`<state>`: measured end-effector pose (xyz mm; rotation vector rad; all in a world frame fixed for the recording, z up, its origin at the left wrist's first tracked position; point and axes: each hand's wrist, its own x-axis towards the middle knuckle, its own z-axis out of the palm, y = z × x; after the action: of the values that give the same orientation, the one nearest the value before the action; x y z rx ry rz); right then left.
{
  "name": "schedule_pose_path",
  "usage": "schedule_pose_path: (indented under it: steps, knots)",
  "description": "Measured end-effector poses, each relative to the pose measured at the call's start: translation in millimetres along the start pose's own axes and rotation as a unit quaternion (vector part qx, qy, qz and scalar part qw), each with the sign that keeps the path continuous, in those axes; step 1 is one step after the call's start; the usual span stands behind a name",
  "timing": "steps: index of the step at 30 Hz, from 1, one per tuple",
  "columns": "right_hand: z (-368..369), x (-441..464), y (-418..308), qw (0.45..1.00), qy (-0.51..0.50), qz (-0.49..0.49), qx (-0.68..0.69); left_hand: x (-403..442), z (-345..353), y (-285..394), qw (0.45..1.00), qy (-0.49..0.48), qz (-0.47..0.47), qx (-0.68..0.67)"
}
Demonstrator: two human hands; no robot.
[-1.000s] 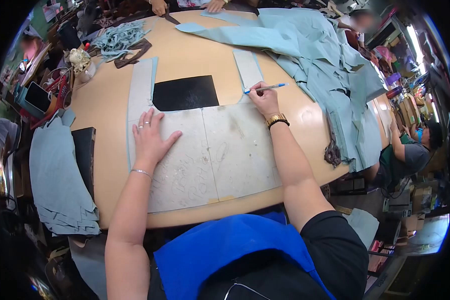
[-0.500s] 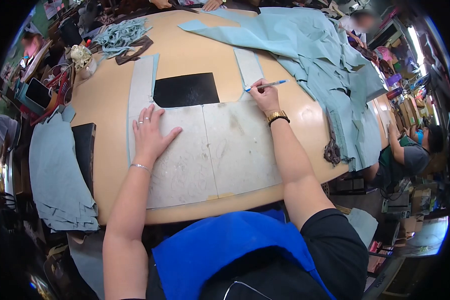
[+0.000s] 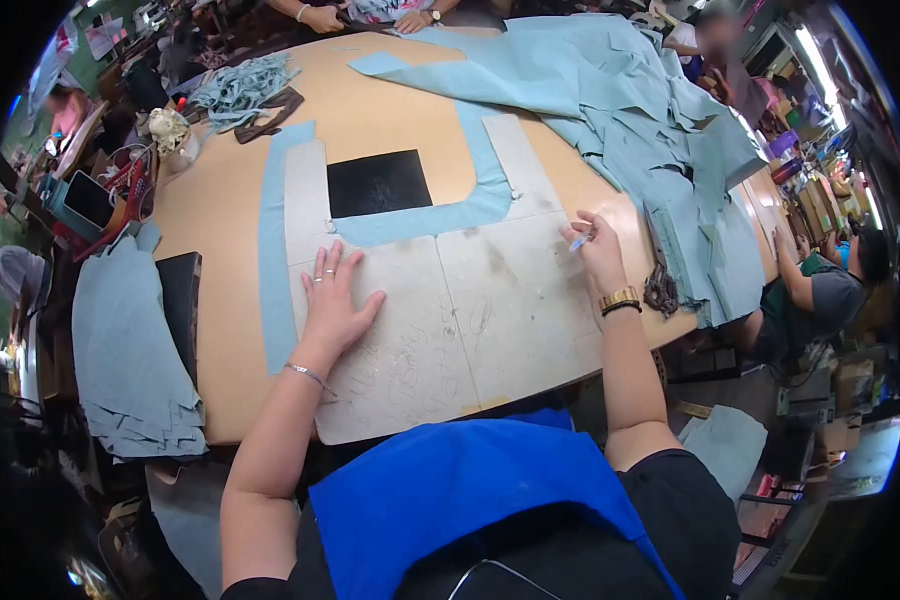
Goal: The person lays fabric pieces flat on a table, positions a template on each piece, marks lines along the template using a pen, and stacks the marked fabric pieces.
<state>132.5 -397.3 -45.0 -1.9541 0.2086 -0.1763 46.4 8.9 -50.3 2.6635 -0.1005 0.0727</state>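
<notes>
A pale grey board template [image 3: 400,330] with two upright arms and pencil scribbles lies over a light blue fabric piece [image 3: 420,222]. Blue fabric shows along the template's left side and inside its U-shaped cutout. My left hand [image 3: 336,300] rests flat on the template, fingers spread. Near the template's right edge, my right hand [image 3: 598,250] is closed round a blue pen [image 3: 580,241]. A black sheet [image 3: 378,183] lies on the table between the template's arms.
Blue fabric sheets [image 3: 650,130] cover the table's right side. Fabric strips [image 3: 245,88] lie at the back left, near a white container [image 3: 175,140]. Stacked fabric [image 3: 130,350] lies at the left. A co-worker's hands [image 3: 410,20] are across the table; another person [image 3: 830,290] is at the right.
The template has shifted right and toward me, uncovering blue fabric at its left and inside the cutout. Both my hands have moved the same way, the right hand away from the cutout's corner.
</notes>
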Motion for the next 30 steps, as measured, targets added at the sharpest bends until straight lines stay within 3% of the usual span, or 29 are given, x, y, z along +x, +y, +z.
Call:
schedule_pose_path:
  steps: [1, 4, 5, 6, 8, 12, 13, 14, 16, 17, 19, 21, 23, 24, 26, 27, 28, 29, 30]
  knots:
    - [-5.8, 2.9, -2.4, 0.998, -0.008, 0.026, 0.058, 0.3, -3.1, -2.8, 1.0, 0.0, 0.003, -0.028]
    - [-25.0, -0.1, -23.4, 0.995, -0.079, -0.005, -0.064, 0.8, -16.2, -17.5, 0.997, 0.064, -0.045, -0.018]
    - [-29.4, -17.5, -59.8, 0.99, -0.067, -0.054, -0.114, -2.5, -23.2, -28.2, 0.993, 0.095, -0.076, 0.006]
    - [-39.3, -5.5, -33.2, 0.975, -0.009, -0.137, -0.174, -4.5, -25.3, -43.2, 0.982, 0.115, -0.141, 0.05]
    - [-54.1, -13.9, -51.7, 0.994, 0.012, -0.111, 0.001, -8.8, -22.8, -76.6, 0.938, 0.153, -0.279, 0.137]
    - [-113.9, 20.0, -2.8, 0.959, 0.205, -0.144, 0.132, -18.2, -27.5, -77.8, 0.941, 0.142, -0.269, 0.148]
    - [-127.4, 19.5, 0.2, 0.951, 0.235, -0.114, 0.165, -19.6, -29.8, -73.9, 0.94, 0.163, -0.262, 0.148]
    - [-146.8, 22.3, 16.8, 0.921, 0.258, -0.127, 0.265, -19.1, -31.6, -69.2, 0.939, 0.183, -0.252, 0.147]
    - [-158.2, 38.6, 48.1, 0.915, 0.368, -0.148, 0.08, -15.4, -35.8, -69.8, 0.959, 0.185, -0.208, 0.054]
    - [-156.1, 46.9, 56.9, 0.858, 0.439, -0.16, -0.211, -12.8, -33.4, -65.6, 0.958, 0.204, -0.193, 0.053]
    - [-96.0, 21.1, 17.9, 0.852, 0.438, -0.265, -0.105, -5.8, -28.7, -65.6, 0.955, 0.225, -0.192, 0.022]
    - [-65.7, 27.5, 24.4, 0.915, 0.28, -0.269, 0.106, -3.9, -36.6, -66.8, 0.934, 0.242, -0.237, -0.115]
    - [-32.8, 36.0, 35.8, 0.929, 0.109, -0.233, 0.265, -1.5, -55.9, -81.5, 0.878, 0.304, -0.254, -0.267]
    - [-9.7, 25.5, 33.2, 0.955, 0.09, -0.282, 0.021, 0.4, -65.3, -101.2, 0.851, 0.348, -0.239, -0.313]
    - [29.3, -4.8, 11.3, 0.968, -0.019, -0.25, -0.006, -34.6, -131.5, -104.9, 0.767, 0.492, -0.218, -0.349]
    - [42.5, -16.1, 3.8, 0.97, -0.071, -0.232, -0.021, -64.2, -166.0, -112.8, 0.732, 0.497, -0.249, -0.393]
    - [51.9, -23.3, 2.3, 0.968, -0.097, -0.23, -0.018, -112.9, -176.8, -166.4, 0.858, 0.483, -0.165, -0.052]
    - [60.8, -29.0, 3.4, 0.966, -0.121, -0.227, -0.014, -138.1, -209.2, -168.7, 0.712, 0.551, -0.271, -0.343]
    - [66.7, -31.8, 5.4, 0.964, -0.144, -0.222, -0.01, -172.7, -240.6, -132.7, 0.638, 0.654, -0.325, -0.244]
